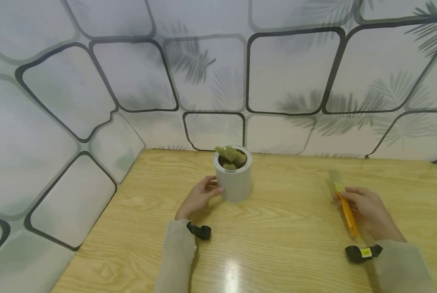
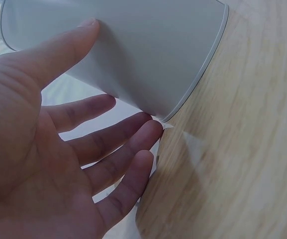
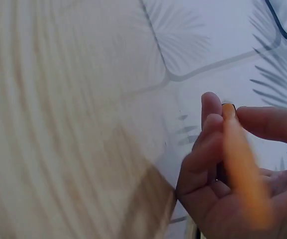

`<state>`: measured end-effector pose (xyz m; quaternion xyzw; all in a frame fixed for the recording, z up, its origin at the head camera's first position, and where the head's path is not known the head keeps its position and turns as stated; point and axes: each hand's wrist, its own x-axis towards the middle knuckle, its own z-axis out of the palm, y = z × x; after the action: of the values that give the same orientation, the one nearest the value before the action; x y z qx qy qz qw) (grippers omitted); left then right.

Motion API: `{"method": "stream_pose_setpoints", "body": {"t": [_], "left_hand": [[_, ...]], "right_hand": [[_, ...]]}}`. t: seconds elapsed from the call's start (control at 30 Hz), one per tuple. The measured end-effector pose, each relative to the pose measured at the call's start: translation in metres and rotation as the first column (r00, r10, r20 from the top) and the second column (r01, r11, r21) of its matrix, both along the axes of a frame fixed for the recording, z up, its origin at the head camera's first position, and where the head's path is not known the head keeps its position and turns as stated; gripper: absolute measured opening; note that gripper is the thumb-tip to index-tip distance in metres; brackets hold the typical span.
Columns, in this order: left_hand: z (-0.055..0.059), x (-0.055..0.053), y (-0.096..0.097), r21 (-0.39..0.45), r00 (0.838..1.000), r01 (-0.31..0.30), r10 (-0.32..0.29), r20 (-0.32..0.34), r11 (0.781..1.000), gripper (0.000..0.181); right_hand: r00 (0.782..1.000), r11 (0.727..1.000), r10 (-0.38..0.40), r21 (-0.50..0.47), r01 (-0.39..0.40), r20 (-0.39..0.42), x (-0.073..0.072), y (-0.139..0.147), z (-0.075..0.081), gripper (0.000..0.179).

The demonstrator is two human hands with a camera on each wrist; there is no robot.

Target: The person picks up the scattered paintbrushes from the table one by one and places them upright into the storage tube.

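In the head view a white cylindrical pot (image 1: 234,185) stands upright on the wooden table, holding a small green cactus (image 1: 230,156) in dark soil. My left hand (image 1: 200,197) is at the pot's left side. Its thumb (image 2: 78,42) lies against the pot wall in the left wrist view, and the fairly straight fingers reach the lower side of the wall. Off to the right, my right hand (image 1: 366,209) pinches a paintbrush (image 1: 348,213) by its orange handle between thumb and fingers. The brush's pale, blurred bristles point away from me, above the table.
The wood-grain table (image 1: 288,228) runs back to a wall (image 1: 211,77) covered in a pattern of rounded outlines and leaves. Another wall closes off the left side. Each wrist wears a black strap with a small camera (image 1: 204,232).
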<state>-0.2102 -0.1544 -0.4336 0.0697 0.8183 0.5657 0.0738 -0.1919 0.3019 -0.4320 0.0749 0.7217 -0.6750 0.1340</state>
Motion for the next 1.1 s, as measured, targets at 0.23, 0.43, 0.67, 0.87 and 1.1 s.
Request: {"method": "stream_pose_setpoints", "body": {"t": [0.23, 0.43, 0.67, 0.87, 1.1], "left_hand": [[0.001, -0.001, 0.0, 0.004, 1.0, 0.0, 0.0, 0.006, 1.0, 0.051], [0.0, -0.001, -0.001, 0.0, 1.0, 0.005, -0.005, 0.004, 1.0, 0.052], [0.0, -0.001, -0.001, 0.0, 1.0, 0.002, -0.002, 0.002, 1.0, 0.052], [0.0, 0.0, -0.001, 0.001, 1.0, 0.0, 0.0, 0.001, 1.0, 0.05], [0.0, 0.0, 0.0, -0.007, 1.0, -0.003, 0.003, 0.003, 1.0, 0.051]], "right_hand": [[0.999, 0.989, -0.032, -0.143, 0.034, 0.012, 0.001, -0.002, 0.001, 0.04], [0.998, 0.985, -0.037, -0.167, 0.046, 0.057, 0.0, -0.007, 0.003, 0.036], [0.997, 0.963, -0.042, -0.261, 0.059, 0.071, 0.0, -0.011, 0.004, 0.037], [0.996, 0.94, -0.074, -0.33, 0.087, 0.05, 0.001, -0.018, 0.011, 0.045], [0.996, 0.872, -0.088, -0.48, 0.091, 0.028, 0.003, -0.025, 0.016, 0.015]]}}
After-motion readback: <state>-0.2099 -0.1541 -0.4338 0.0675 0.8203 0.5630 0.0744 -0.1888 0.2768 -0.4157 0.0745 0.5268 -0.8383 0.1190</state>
